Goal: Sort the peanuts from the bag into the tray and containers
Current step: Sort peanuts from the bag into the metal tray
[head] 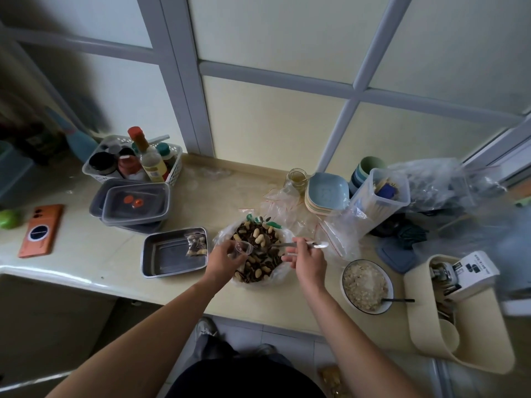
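On counter (94,262), left hand (222,258) grips cup (244,248), right hand (309,261) pinches spoon (287,245) over peanut bag (280,271).

Bare hands, left hand (225,258) and right hand (309,261). Forearms (161,320) bare too, right down to bottom edge of frame. Black top (247,377) at bottom centre, plain, pretty dark so hard to make out any detail. Grey trousers (209,349) under that, kinda loose. Pale shoes (205,324), sneaker-ish, whitish-grey, too blurry for laces or logos.
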Motion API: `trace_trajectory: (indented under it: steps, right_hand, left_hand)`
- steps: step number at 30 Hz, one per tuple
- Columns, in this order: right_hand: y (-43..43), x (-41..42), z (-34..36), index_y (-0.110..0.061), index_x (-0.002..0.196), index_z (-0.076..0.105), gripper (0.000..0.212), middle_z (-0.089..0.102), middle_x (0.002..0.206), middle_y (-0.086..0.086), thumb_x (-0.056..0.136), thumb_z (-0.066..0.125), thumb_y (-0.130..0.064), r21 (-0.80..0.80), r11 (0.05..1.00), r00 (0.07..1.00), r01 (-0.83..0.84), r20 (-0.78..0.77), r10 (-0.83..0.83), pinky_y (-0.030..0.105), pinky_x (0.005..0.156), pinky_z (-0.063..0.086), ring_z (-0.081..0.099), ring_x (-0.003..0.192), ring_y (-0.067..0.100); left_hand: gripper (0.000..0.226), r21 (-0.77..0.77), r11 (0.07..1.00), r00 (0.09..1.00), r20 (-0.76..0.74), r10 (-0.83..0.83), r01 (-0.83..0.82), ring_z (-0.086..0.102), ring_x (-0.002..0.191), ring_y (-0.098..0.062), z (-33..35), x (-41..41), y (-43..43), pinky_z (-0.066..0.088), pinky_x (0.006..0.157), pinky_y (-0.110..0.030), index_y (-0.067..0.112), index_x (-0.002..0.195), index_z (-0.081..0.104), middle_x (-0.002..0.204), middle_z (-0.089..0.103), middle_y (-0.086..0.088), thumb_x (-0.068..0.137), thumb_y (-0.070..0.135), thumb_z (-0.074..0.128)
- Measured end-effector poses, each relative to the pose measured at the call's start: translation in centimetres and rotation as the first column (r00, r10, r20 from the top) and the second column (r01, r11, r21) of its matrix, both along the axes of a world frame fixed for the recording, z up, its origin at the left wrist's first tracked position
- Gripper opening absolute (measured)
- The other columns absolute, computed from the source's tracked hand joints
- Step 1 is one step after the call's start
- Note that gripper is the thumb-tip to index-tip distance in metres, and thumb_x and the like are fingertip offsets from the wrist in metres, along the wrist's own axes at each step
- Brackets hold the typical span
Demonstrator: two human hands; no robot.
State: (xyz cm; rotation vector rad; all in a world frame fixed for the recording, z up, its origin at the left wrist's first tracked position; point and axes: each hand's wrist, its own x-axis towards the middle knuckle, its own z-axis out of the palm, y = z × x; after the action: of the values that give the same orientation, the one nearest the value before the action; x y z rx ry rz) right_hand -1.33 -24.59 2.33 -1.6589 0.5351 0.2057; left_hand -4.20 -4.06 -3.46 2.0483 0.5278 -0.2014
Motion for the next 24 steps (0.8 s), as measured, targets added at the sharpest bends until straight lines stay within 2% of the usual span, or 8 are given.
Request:
trace_trajectory:
  steps: [5, 9, 11, 14, 16, 20, 24]
  right_hand:
    - [-0.8, 0.6, 2.6, -0.024, 0.093, 0.072, 0.024, 0.077, 0.077, -0.001, 0.105, 0.054, -0.031, -0.159, 0.980, 0.974, -0.121, 0.170, 0.148, 0.031, 0.067, 0.059, 0.074, 0.064, 0.015]
    - [-0.9, 0.8, 3.9, -0.019, 0.099, 0.074, 0.024, 0.075, 0.075, -0.003, 0.107, 0.053, -0.027, -0.308, 0.934, 0.919, -0.179, 0.287, 0.270, 0.017, 0.060, 0.053, 0.071, 0.060, 0.006]
    - [-0.7, 0.8, 4.0, -0.017, 0.104, 0.073, 0.023, 0.074, 0.076, -0.005, 0.107, 0.052, -0.026, -0.414, 0.885, 0.870, -0.213, 0.332, 0.364, 0.014, 0.058, 0.052, 0.069, 0.060, 0.002]
    - [-0.3, 0.5, 3.7, -0.019, 0.107, 0.071, 0.026, 0.074, 0.081, -0.004, 0.108, 0.047, -0.030, -0.570, 0.784, 0.764, -0.246, 0.384, 0.519, 0.029, 0.059, 0.059, 0.071, 0.066, 0.007]
    - [-0.1, 0.3, 3.6, -0.018, 0.110, 0.070, 0.030, 0.073, 0.086, -0.003, 0.107, 0.043, -0.030, -0.642, 0.737, 0.669, -0.212, 0.454, 0.588, 0.030, 0.062, 0.058, 0.069, 0.071, 0.011]
    - [0.1, -0.2, 3.5, -0.019, 0.119, 0.068, 0.030, 0.071, 0.097, 0.000, 0.106, 0.044, -0.030, -0.714, 0.684, 0.566, -0.148, 0.506, 0.651, 0.027, 0.067, 0.054, 0.066, 0.078, 0.016]
    - [0.0, -0.4, 3.4, -0.018, 0.122, 0.068, 0.028, 0.072, 0.099, 0.001, 0.107, 0.046, -0.028, -0.698, 0.701, 0.564, -0.143, 0.525, 0.638, 0.029, 0.068, 0.056, 0.067, 0.080, 0.016]
  left_hand:
    - [0.016, 0.089, 0.996, 1.000, -0.011, -0.024, 0.025, 0.050, 0.067, -0.011, 0.1, 1.2, -0.8, 0.035, 0.056, -0.020, 0.017, 0.088, 0.062, 0.077, 0.059, 0.004, 0.086, 0.020, 0.077]
    - [0.021, 0.132, 0.989, 0.998, -0.014, -0.064, 0.066, 0.046, 0.064, -0.014, 0.5, 2.2, -1.4, 0.031, 0.052, -0.021, 0.014, 0.081, 0.057, 0.071, 0.053, 0.004, 0.087, 0.019, 0.076]
    - [0.021, 0.151, 0.986, 0.997, 0.002, -0.075, 0.073, 0.045, 0.060, -0.009, 0.7, 2.7, -1.7, 0.035, 0.049, -0.015, 0.014, 0.081, 0.056, 0.070, 0.053, 0.005, 0.087, 0.017, 0.075]
    - [0.018, 0.141, 0.988, 0.997, 0.022, -0.071, 0.067, 0.047, 0.060, -0.008, 0.8, 3.1, -2.2, 0.039, 0.053, -0.008, 0.011, 0.084, 0.058, 0.071, 0.055, 0.005, 0.087, 0.012, 0.075]
    - [0.017, 0.146, 0.988, 0.998, 0.023, -0.059, 0.055, 0.050, 0.061, -0.009, 0.7, 3.3, -2.4, 0.039, 0.054, -0.011, 0.010, 0.087, 0.061, 0.072, 0.057, 0.006, 0.085, 0.015, 0.077]
    - [0.020, 0.121, 0.991, 0.997, 0.041, -0.061, 0.055, 0.055, 0.068, -0.009, 0.4, 3.6, -2.6, 0.036, 0.057, -0.013, 0.015, 0.092, 0.063, 0.074, 0.062, 0.009, 0.084, 0.020, 0.081]
    - [0.022, 0.111, 0.991, 0.995, 0.060, -0.077, 0.070, 0.053, 0.065, -0.001, 0.5, 3.6, -2.7, 0.038, 0.060, -0.009, 0.020, 0.086, 0.060, 0.072, 0.061, 0.013, 0.084, 0.019, 0.081]
